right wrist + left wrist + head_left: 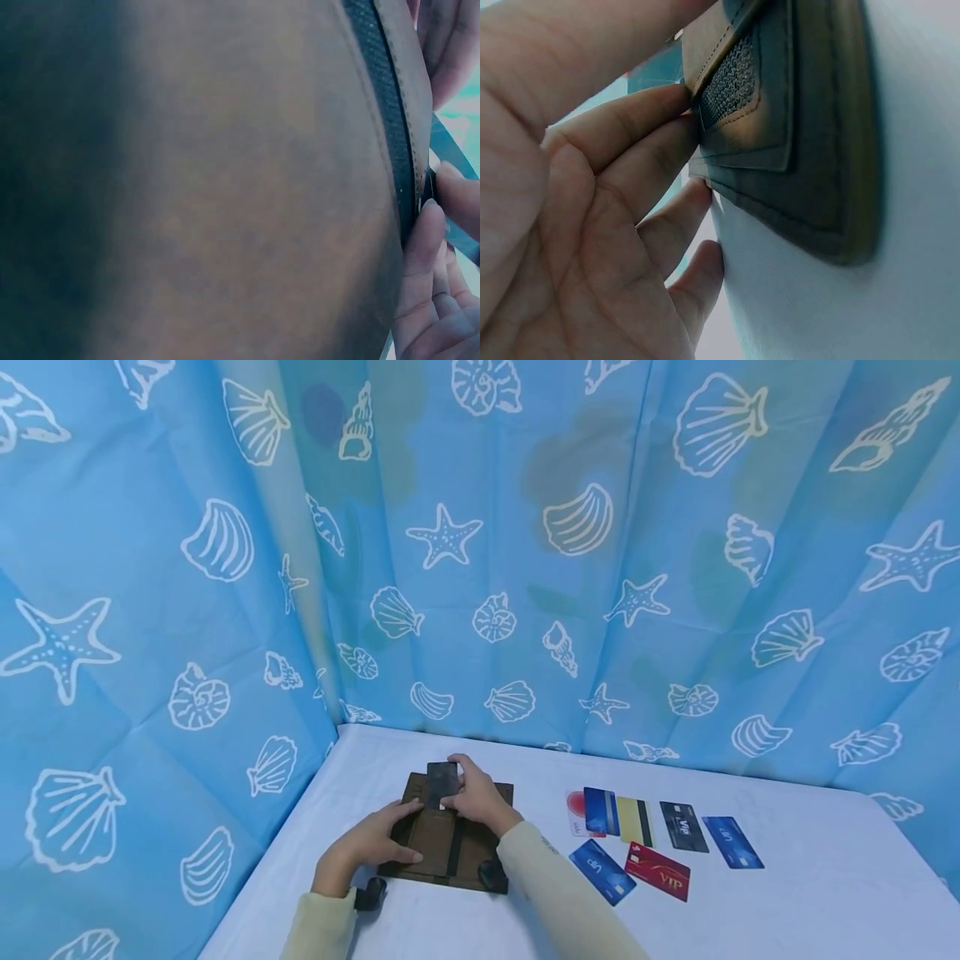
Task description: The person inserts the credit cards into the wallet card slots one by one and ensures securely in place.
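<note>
A brown leather wallet (pixel 433 843) lies spread on the white table, a dark band running down its middle. My right hand (pixel 477 795) pinches a dark card (pixel 441 779) between thumb and fingers at the wallet's far edge. The card stands partly above a pocket; how far it reaches inside is hidden. My left hand (pixel 367 843) rests on the wallet's left side with thumb and fingers spread. In the left wrist view, the left fingertips (pixel 686 105) touch the edge of the wallet (pixel 810 187) near a textured patch. Brown leather (pixel 247 180) fills most of the right wrist view.
Several cards lie to the right on the table (pixel 810 893): a red VIP card (pixel 657 870), a black VIP card (pixel 683 827), blue cards (pixel 732 842) and a yellowish one (pixel 634 820), some overlapping. A blue shell-patterned curtain (pixel 480 552) hangs behind and at left.
</note>
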Demonstrator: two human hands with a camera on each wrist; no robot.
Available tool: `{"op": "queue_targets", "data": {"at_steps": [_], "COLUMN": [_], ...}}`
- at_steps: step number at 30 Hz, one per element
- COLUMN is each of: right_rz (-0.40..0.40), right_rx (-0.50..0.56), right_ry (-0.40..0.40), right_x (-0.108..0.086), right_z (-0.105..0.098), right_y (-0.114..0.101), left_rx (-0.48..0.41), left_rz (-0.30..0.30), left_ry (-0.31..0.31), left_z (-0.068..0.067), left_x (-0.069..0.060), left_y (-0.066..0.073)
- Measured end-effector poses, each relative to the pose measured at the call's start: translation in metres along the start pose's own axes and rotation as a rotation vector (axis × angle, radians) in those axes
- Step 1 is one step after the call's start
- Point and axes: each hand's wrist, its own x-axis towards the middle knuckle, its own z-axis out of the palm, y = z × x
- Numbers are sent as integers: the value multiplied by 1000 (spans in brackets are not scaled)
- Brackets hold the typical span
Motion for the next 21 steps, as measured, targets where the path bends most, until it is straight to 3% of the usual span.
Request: {"op": "queue_targets", "data": {"at_steps": [11,21], "right_rz": [-20,15], "right_rx": [28,157], "right_ry": [59,83], "right_x": [1,0], "right_z": [0,0], "right_y": [6,9], "left_rx": [9,-2], "left_rz": [1,-4], "left_ry": [4,-5], "left_z": [-2,-2], "left_x": [0,1], "left_y": [3,3]}}
